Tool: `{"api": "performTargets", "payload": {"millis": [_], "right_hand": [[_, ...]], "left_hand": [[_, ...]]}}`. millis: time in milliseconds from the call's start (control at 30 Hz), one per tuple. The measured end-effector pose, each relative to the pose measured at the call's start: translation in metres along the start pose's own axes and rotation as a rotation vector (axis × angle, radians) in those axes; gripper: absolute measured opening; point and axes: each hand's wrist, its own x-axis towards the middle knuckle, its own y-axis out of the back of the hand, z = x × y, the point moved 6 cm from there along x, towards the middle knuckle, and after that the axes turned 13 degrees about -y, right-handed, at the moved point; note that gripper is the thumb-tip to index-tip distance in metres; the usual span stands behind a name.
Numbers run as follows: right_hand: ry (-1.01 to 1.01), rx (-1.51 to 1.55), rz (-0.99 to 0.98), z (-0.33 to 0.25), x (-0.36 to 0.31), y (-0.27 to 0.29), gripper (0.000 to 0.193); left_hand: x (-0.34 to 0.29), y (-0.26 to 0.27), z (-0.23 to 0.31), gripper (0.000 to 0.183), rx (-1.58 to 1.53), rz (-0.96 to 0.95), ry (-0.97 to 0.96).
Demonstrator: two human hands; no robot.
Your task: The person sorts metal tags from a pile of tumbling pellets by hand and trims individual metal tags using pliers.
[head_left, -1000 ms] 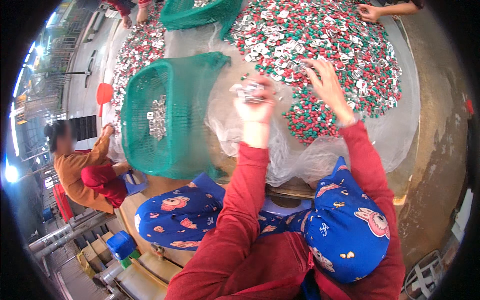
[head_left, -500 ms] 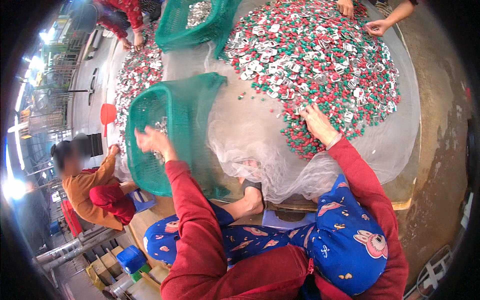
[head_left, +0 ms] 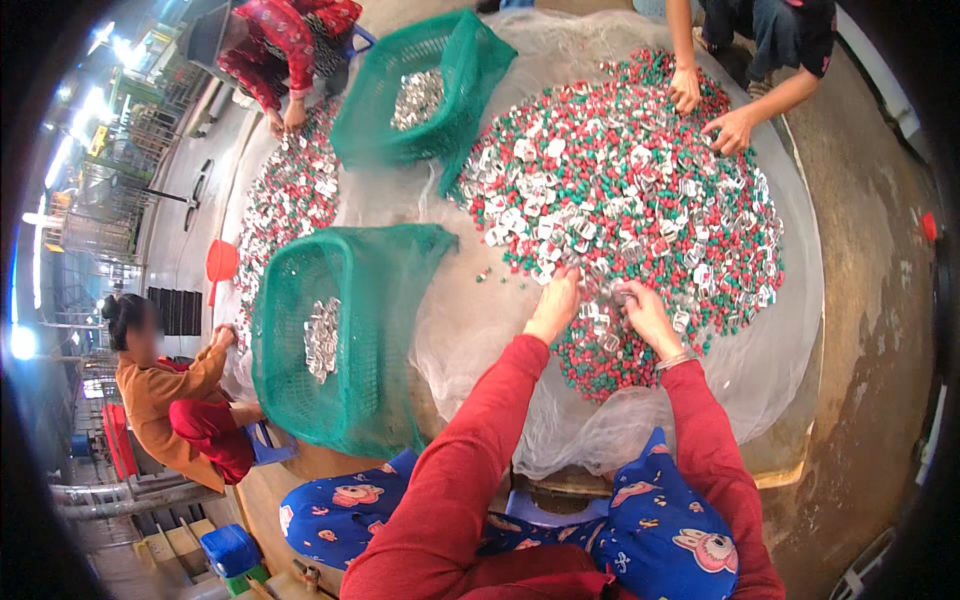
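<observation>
Far left: co-worker in orange-brown top (head_left: 165, 400), squatting by a long mixed pile (head_left: 290, 190); red scoop (head_left: 221, 262) between them. Next, near green basket (head_left: 268, 350), silvery metal pieces (head_left: 320, 340) inside, green netting (head_left: 400, 290) draped off its right side. Far green basket (head_left: 375, 145) beyond, also holding metal pieces. Then white mesh sheet (head_left: 455, 330), carrying the large mixed pile (head_left: 620, 190): red and green bits plus pale and silvery clip-like pieces. Left hand (head_left: 556, 305) at the pile's near-left part, fingers curled; can't tell what its grip has. Right hand (head_left: 648, 318) just beside it, thumb and fingers bent over the pieces; grip contents unclear. Metal clips (head_left: 600, 325) between both hands. Upper right: another co-worker's hands (head_left: 734, 130) at the pile's far edge.
</observation>
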Motion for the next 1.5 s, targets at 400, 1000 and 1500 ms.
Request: {"api": "performTargets", "payload": {"millis": [400, 1000, 1500], "right_hand": [[0.412, -0.831, 0.111, 0.045, -0.043, -0.076, 0.013], [0.023, 1.053, -0.539, -0.028, -0.125, 0.049, 0.025], [-0.063, 1.36, -0.213, 0.051, -0.084, 0.083, 0.021]], "left_hand": [[-0.082, -0.049, 0.024, 0.031, 0.3, -0.532, -0.026], [-0.014, -0.015, 0.094, 0.025, 0.105, -0.119, 0.02], [-0.017, -0.035, 0.084, 0.015, -1.043, -0.338, 0.593]]}}
